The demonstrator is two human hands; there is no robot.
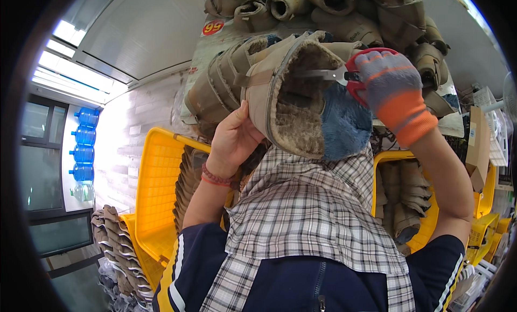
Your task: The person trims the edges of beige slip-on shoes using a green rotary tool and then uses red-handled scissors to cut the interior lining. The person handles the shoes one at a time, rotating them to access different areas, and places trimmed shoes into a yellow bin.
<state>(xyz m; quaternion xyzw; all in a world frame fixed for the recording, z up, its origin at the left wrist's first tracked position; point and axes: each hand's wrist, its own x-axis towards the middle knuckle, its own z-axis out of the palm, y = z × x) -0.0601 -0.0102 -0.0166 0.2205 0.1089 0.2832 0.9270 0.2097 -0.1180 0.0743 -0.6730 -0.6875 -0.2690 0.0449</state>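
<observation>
- Tan fleece-lined boot upper [293, 91] raised high at the picture's centre, opening turned toward the camera so the pile lining and the blue insole patch [344, 123] lie exposed to the blades.
- Red-handled thread snips [336, 75] at 2 o'clock of the opening, steel tips pointed inward along the lining's top edge, apparently lined up on a stray thread or seam end.
- Right hand [393, 88], in a grey-and-orange knit glove, closed around the snips' red handle; glove likely there for grip and protection near the blades.
- Left hand [234, 139], bare, at 8 o'clock of the boot upper, clamped on its outer wall with the thumb up along the rim, steadying it against the snips; red beaded bracelet [215, 178] at the wrist.
- Checked cloth bib [307, 215] spread over a dark zip jacket at 6 o'clock, probably as a lint catcher.
- Yellow plastic crates [156, 193] at 8 and 4 o'clock, stacked boot uppers standing inside, close for easy reach.
- More rolled boot uppers [344, 10] heaped at 12 o'clock.
- Blue water bottles [83, 150] racked at 9 o'clock by a window.
</observation>
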